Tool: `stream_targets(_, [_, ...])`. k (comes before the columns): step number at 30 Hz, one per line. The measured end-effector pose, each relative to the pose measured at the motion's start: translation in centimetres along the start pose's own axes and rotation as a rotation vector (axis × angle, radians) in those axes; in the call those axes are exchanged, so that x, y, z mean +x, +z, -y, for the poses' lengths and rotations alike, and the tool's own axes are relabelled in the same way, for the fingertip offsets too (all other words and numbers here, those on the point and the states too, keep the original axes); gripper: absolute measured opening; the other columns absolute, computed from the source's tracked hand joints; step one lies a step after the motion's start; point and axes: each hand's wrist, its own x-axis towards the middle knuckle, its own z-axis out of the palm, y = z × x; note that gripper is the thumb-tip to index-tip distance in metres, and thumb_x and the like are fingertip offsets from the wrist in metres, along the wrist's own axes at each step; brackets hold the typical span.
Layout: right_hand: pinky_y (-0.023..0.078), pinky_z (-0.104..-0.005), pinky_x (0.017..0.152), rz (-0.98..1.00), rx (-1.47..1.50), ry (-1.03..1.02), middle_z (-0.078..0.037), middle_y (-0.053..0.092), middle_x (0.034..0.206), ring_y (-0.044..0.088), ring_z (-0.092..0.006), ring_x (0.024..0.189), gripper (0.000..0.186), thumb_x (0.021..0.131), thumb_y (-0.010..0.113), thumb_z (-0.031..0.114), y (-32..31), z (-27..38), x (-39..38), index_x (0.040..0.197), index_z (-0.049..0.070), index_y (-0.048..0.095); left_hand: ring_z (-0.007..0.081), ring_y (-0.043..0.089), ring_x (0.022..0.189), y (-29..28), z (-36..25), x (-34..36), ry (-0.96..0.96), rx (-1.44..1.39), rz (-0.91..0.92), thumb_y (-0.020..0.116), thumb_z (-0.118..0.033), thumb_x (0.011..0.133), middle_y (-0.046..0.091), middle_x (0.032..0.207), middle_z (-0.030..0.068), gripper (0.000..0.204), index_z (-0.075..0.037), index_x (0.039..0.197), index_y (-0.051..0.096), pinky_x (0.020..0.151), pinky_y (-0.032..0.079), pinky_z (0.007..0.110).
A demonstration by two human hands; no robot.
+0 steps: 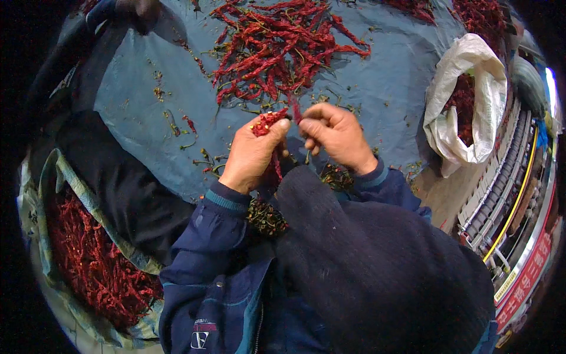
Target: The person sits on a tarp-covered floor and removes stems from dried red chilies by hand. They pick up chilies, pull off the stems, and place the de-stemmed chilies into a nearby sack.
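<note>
Left hand (250,152), one: grip closed around a small bunch of dried chillies (266,124), creased and red, pale seeds showing at the top, a dark red length hanging below the fingers. Right hand (337,134), one: grip narrow, thumb and forefinger pinching a single chilli (296,111), slightly blurred, just beside the bunch. Both hands stand above a blue sheet (392,88). Pile (283,50), loose, long red pods, on the sheet beyond the hands. Stem scraps (266,218), below the left hand, near the sleeve. White sack (440,138), to the right, red contents. Woven sack (88,200), lower left, full of red pods. Handling, as judged: very light, dry, brittle, apt to crack and shed seeds; best taken lightly near the stem end, without squeezing the body.
</note>
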Motion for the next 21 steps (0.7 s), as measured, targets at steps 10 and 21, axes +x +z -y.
stream_targets(10, [0.054, -0.0364, 0.068, -0.318, -0.944, -0.777, -0.006, 0.066, 0.092, 0.067, -0.0265, 0.084, 0.020, 0.086, 0.072, 0.016, -2.9, 0.3, 4.9, 0.105, 0.014, 0.070, 0.0085, 0.060, 0.070, -1.7, -0.3, -0.3, 0.033, -0.106, -0.006, 0.061, -0.024, 0.102, 0.062, 0.087, -0.0017, 0.017, -0.008, 0.108, 0.061, 0.058, 0.052, 0.024])
stream_targets(21, [0.053, -0.0309, 0.069, -0.281, -0.785, -0.983, -0.008, 0.067, 0.089, 0.066, -0.0187, 0.079, 0.015, 0.089, 0.075, 0.010, -4.8, 2.9, 6.2, 0.101, 0.004, 0.069, 0.0207, 0.071, 0.086, -1.5, -1.8, -1.7, 0.027, -0.229, 0.004, 0.061, -0.026, 0.101, 0.067, 0.103, 0.0076, 0.029, -0.003, 0.119, 0.058, 0.059, 0.060, 0.028])
